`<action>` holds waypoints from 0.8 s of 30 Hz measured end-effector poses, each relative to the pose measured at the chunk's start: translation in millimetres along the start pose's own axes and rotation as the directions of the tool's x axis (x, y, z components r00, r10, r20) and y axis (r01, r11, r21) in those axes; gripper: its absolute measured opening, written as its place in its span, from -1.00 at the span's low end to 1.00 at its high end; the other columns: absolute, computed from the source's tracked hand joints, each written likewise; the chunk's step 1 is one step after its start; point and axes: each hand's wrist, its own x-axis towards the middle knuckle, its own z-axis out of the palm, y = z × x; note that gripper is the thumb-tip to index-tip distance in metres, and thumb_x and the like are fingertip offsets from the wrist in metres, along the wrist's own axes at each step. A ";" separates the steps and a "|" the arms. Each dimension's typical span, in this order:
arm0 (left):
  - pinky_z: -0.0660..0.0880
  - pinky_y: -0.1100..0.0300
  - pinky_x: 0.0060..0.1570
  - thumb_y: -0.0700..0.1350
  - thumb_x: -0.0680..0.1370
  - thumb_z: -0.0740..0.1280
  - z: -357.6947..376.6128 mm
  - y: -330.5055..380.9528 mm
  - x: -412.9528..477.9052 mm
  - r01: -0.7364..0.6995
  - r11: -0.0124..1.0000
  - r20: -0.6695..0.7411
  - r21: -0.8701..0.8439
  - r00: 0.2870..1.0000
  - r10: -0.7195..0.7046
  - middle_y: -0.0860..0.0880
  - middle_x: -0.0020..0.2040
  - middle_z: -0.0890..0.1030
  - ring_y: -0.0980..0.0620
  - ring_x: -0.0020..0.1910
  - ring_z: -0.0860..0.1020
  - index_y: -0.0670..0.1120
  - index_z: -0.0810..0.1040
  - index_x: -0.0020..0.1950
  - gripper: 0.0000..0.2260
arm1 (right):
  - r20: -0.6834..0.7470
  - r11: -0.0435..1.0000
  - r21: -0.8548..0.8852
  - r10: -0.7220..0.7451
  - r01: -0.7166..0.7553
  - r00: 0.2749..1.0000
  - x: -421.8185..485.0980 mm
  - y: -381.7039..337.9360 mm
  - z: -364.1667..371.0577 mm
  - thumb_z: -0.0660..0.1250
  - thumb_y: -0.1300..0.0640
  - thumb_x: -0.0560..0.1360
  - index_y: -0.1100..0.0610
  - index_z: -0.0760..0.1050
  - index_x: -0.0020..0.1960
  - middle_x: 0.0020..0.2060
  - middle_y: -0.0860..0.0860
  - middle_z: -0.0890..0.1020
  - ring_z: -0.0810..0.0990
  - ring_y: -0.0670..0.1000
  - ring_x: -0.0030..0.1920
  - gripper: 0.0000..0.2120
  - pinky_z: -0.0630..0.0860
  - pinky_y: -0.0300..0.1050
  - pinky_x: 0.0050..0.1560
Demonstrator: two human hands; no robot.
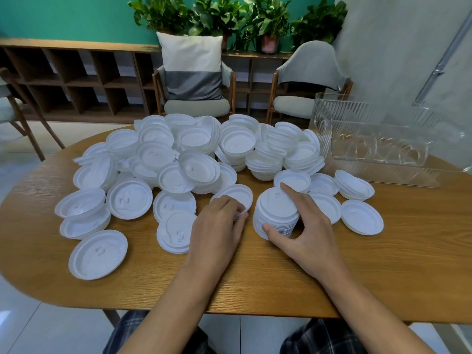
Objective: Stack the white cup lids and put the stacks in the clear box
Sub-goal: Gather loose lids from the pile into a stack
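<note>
a wooden bench (383,277) lies under the fingers (288,191), and well beyond them a cushioned chair (196,107) and a grey chair (309,65) stand before a low wooden shelf (76,80) topped with potted plants (229,14).

Bare table (383,264) near and right. Far and left, blocked by heaped lids (178,154); far right, by clear box (370,139).
</note>
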 end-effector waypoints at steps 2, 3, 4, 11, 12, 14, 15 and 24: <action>0.50 0.20 -0.21 -0.11 0.53 0.56 -1.3 -0.6 0.9 0.051 0.994 -0.022 -0.094 0.998 -0.053 0.10 -0.12 0.63 0.09 -0.14 0.58 -0.05 0.65 -0.05 -0.89 | 0.003 1.000 0.000 -0.002 0.002 1.000 0.5 0.2 -0.1 0.59 -0.13 0.41 -0.10 0.34 0.58 0.36 -0.23 0.48 0.36 -0.32 0.42 -0.19 0.24 -0.54 0.31; 0.49 0.23 -0.18 -0.10 0.53 0.56 -2.5 0.3 1.4 0.063 0.989 -0.038 -0.137 0.997 -0.069 0.10 -0.13 0.63 0.12 -0.14 0.58 -0.05 0.65 -0.05 -0.88 | 0.005 1.000 -0.002 -0.004 0.004 1.000 0.7 0.4 0.0 0.59 -0.14 0.41 -0.10 0.34 0.58 0.37 -0.22 0.48 0.36 -0.31 0.42 -0.19 0.24 -0.54 0.32; 0.47 0.30 -0.15 -0.10 0.53 0.56 -4.1 2.1 1.8 0.065 0.983 -0.058 -0.173 0.995 -0.076 0.10 -0.14 0.64 0.15 -0.13 0.57 -0.06 0.65 -0.05 -0.88 | 0.006 1.000 -0.002 -0.006 0.006 1.000 1.2 0.2 -0.1 0.59 -0.15 0.41 -0.10 0.34 0.58 0.38 -0.22 0.48 0.36 -0.31 0.42 -0.19 0.24 -0.54 0.32; 0.54 0.35 0.02 -0.16 0.58 0.50 -10.0 11.7 3.7 0.051 0.945 -0.203 -0.323 0.972 -0.122 0.09 0.00 0.66 0.16 0.00 0.61 -0.12 0.62 0.16 -0.82 | 0.013 1.000 0.021 -0.004 0.003 1.000 1.0 -0.8 0.0 0.56 -0.17 0.44 -0.08 0.32 0.59 0.42 -0.22 0.46 0.33 -0.34 0.45 -0.20 0.21 -0.54 0.34; 0.56 0.30 0.04 -0.18 0.60 0.47 -10.7 13.2 4.7 0.029 0.939 -0.230 -0.343 0.966 -0.115 0.05 0.03 0.65 0.12 0.03 0.62 -0.13 0.62 0.20 -0.81 | 0.011 1.000 0.024 -0.003 0.003 1.000 1.2 -0.8 0.2 0.56 -0.17 0.44 -0.08 0.32 0.60 0.42 -0.22 0.46 0.33 -0.35 0.44 -0.19 0.22 -0.54 0.34; 0.58 0.27 0.09 -0.23 0.65 0.40 -11.6 16.7 7.6 -0.004 0.928 -0.270 -0.372 0.957 -0.104 0.00 0.10 0.61 0.06 0.09 0.61 -0.16 0.61 0.31 -0.77 | 0.011 0.999 0.036 0.002 -0.003 1.000 1.6 -1.1 0.4 0.56 -0.18 0.45 -0.12 0.28 0.61 0.42 -0.25 0.45 0.31 -0.38 0.44 -0.18 0.21 -0.56 0.33; 0.57 0.27 0.10 -0.24 0.68 0.36 -11.8 18.2 9.8 -0.005 0.923 -0.282 -0.386 0.953 -0.113 -0.02 0.14 0.59 0.05 0.12 0.61 -0.16 0.60 0.37 -0.74 | 0.013 0.999 0.045 0.007 -0.007 1.000 1.5 -1.3 0.3 0.56 -0.18 0.45 -0.16 0.26 0.62 0.42 -0.29 0.43 0.30 -0.41 0.43 -0.17 0.21 -0.58 0.32; 0.52 0.35 0.08 -0.12 0.72 0.30 -9.1 24.3 27.4 0.088 0.844 -0.159 -0.529 0.967 -0.201 0.08 0.13 0.69 0.18 0.13 0.63 0.00 0.57 0.42 -0.73 | 0.033 0.992 0.122 0.014 -0.018 0.999 2.1 -4.6 -1.5 0.59 -0.14 0.43 -0.32 0.08 0.63 0.44 -0.27 0.47 0.39 -0.28 0.46 -0.05 0.34 -0.37 0.38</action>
